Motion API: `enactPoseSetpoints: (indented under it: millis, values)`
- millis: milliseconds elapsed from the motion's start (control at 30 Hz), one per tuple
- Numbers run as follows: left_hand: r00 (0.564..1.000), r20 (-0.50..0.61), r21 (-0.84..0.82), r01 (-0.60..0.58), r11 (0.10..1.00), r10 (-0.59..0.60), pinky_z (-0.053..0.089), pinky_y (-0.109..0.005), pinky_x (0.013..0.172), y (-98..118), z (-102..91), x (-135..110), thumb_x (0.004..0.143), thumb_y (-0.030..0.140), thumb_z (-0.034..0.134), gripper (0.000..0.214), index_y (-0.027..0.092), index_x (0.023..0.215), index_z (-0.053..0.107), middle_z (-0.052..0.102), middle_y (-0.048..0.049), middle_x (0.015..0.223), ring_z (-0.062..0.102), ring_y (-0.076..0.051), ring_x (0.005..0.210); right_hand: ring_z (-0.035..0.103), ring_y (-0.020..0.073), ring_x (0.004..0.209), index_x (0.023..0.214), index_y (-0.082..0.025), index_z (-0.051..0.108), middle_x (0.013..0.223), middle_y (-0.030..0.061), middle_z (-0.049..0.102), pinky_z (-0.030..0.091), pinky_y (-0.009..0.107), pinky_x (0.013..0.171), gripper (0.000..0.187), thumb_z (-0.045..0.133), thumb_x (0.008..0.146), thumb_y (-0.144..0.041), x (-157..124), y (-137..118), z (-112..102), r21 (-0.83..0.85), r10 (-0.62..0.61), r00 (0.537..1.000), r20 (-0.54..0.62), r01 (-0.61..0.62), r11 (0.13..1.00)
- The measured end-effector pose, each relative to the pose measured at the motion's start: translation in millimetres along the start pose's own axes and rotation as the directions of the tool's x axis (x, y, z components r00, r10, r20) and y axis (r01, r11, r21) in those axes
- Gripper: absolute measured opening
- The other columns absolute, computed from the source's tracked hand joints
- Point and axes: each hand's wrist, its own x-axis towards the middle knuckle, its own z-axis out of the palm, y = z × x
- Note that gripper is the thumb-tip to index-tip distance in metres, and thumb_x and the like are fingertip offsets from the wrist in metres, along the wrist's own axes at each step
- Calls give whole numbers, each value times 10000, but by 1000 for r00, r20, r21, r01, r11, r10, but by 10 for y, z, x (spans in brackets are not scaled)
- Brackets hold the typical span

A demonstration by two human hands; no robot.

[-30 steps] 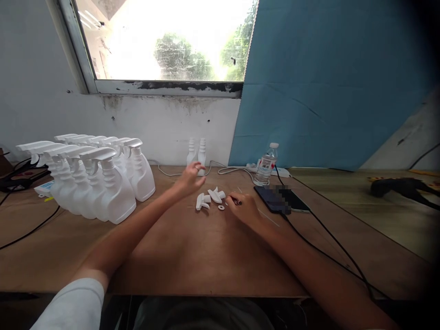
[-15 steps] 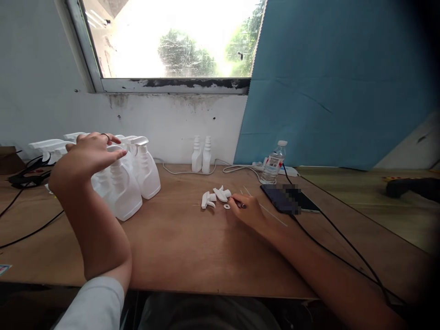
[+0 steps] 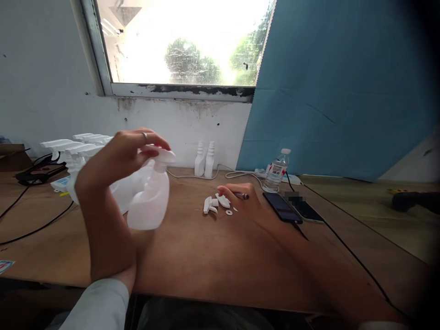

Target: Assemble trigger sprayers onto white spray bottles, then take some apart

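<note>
Head view: the left hand, a ring on one finger, is clenched over the trigger head of a white spray bottle and holds it tilted in the air above the left part of the wooden table. This bottle and the raised forearm hide part of the row of spray bottles standing behind them at far left. The right hand rests on the table right of centre, its fingers curled around a thin dark tool whose tip pokes out. Just left of that hand lie two loose trigger heads and a small white washer, all close together. Just right of it lies a dark phone with a black cable running toward the near right edge. Farther back, a clear water bottle stands by a white power strip; its label carries print too small to read. Two headless white bottles stand side by side against the far wall, a white cord trailing past them. A sticker at the near left edge shows red marks that cannot be read. A blue panel covers the wall right of the window.
</note>
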Motion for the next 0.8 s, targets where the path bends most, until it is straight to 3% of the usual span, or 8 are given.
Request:
enactPoseSetpoints:
  millis: [100,200,333,467,533,633,733,800]
  values:
    - [973,-23,-212,-230,950,230,513,-247,727,152,174,149,932,241,549,180,204,938,724,731,-47,1003,673,-140,884,511,104,570,858,-158,693,658,11,594,411,245,544,397,686,800,-550,281,-365,-36,249,3,1000,-14,1,969]
    - [947,-92,-348,-321,881,309,537,-257,750,281,337,247,948,264,556,181,199,885,713,724,-58,1004,674,-149,924,522,109,656,892,-183,685,805,14,616,427,235,549,403,804,675,-501,463,-614,-68,424,-32,999,-4,31,905]
    - [941,-211,-359,-327,874,266,547,-291,851,359,508,333,946,321,572,157,219,1001,678,685,-64,1106,656,-161,1004,528,118,692,804,-187,682,767,0,584,434,235,572,325,839,640,-419,502,-727,-173,473,30,998,-62,2,881]
    - [963,-245,-361,-195,912,109,521,-339,953,270,696,425,891,394,642,412,242,1257,529,566,-87,1312,586,-190,1147,516,105,623,742,-172,673,694,-6,549,411,232,517,312,857,614,-389,515,-617,-351,477,179,971,-157,-84,875]
    - [988,-149,-394,-87,915,30,525,-347,934,183,820,464,894,437,621,445,234,1270,499,580,-86,1274,593,-190,1115,471,89,552,732,-167,659,636,-15,517,365,227,455,337,851,620,-420,560,-497,-431,521,262,932,-250,-98,848]
    - [985,173,-458,56,887,27,520,-343,921,65,1024,499,893,493,590,466,222,1265,513,620,-77,1208,607,-194,1088,406,71,490,723,-163,632,588,-25,477,314,228,403,390,842,622,-476,642,-311,-505,597,314,877,-363,-39,801]
    - [832,544,-469,199,861,104,526,-319,851,7,1193,517,846,518,630,565,259,1332,503,632,-57,1228,624,-211,1074,391,69,482,747,-171,614,588,-26,474,325,232,394,450,832,610,-540,692,-197,-534,620,322,838,-440,24,785]
    - [755,647,-461,276,844,107,520,-298,782,2,1263,524,806,502,673,605,276,1342,509,660,-39,1185,644,-214,1022,436,85,524,783,-182,609,636,-12,515,364,233,412,492,825,590,-579,702,-173,-547,622,334,830,-447,21,782]
